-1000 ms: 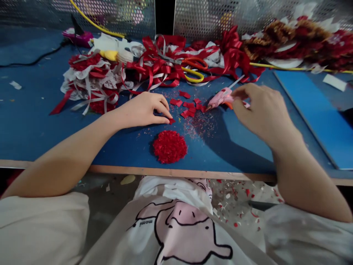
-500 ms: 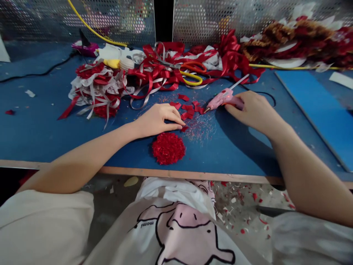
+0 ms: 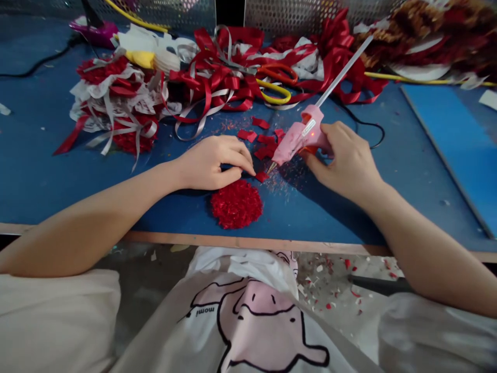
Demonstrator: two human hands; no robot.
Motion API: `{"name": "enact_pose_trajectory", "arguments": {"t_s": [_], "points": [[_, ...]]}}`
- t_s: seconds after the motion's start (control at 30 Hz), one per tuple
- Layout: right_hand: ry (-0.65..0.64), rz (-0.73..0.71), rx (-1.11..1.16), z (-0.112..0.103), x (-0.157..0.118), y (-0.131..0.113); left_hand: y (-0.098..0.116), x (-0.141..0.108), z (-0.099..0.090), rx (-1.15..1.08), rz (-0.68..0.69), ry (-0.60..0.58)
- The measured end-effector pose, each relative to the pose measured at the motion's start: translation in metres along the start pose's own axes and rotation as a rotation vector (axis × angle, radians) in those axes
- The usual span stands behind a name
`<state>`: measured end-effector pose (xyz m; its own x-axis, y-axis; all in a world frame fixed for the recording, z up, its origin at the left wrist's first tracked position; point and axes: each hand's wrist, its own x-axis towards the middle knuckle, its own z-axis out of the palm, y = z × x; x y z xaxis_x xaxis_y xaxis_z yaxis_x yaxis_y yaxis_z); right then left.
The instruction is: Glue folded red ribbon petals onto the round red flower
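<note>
In my right hand [image 3: 341, 155] is a pink glue gun [image 3: 297, 137], a clear glue stick rising from its back. Its metal tip points down at a small red ribbon piece [image 3: 262, 176]. My left hand [image 3: 217, 161] rests on the table with bent fingers, its fingertips at the edge of that piece. A round red pompom [image 3: 236, 204] lies just in front of my left hand, near the table edge. Several more cut red pieces [image 3: 266, 151] lie behind the fingertips.
Red and white ribbons [image 3: 217, 88] are heaped at the back with yellow-handled scissors [image 3: 277, 93] and orange-handled scissors [image 3: 281, 73]. A ribbon bundle [image 3: 116, 103] lies at left, a blue board [image 3: 458, 150] at right. Brown and red material [image 3: 427, 41] sits at back right.
My right hand has lifted and tilted the glue gun, bringing its tip left and toward me, down to the small red piece. My left fingertips have shifted slightly left. The camera view has shifted.
</note>
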<state>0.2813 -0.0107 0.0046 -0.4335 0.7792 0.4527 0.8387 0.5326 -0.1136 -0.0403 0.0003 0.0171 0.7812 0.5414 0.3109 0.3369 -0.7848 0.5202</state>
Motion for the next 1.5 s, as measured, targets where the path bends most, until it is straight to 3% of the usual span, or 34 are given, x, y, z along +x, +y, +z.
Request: {"name": "enact_pose_trajectory", "arguments": {"t_s": [0.13, 0.5, 1.03, 1.13, 1.3, 1.5], "points": [[-0.006, -0.012, 0.006, 0.004, -0.001, 0.004, -0.006, -0.001, 0.004, 0.014, 0.061, 0.021], [-0.053, -0.004, 0.004, 0.008, -0.001, 0.003, -0.008, -0.002, 0.008, 0.081, 0.072, 0.009], [0.033, -0.029, 0.000, -0.004, -0.001, -0.003, -0.004, -0.002, 0.007, 0.172, 0.122, -0.002], [0.119, -0.101, -0.071, -0.010, -0.004, -0.008, -0.003, -0.002, 0.007, 0.190, 0.126, -0.006], [0.400, -0.271, -0.129, -0.011, -0.006, -0.017, 0.000, 0.000, 0.005, 0.215, 0.089, -0.060], [0.578, -0.419, -0.272, -0.008, -0.002, -0.018, 0.002, 0.000, 0.003, 0.201, 0.114, -0.069]]}}
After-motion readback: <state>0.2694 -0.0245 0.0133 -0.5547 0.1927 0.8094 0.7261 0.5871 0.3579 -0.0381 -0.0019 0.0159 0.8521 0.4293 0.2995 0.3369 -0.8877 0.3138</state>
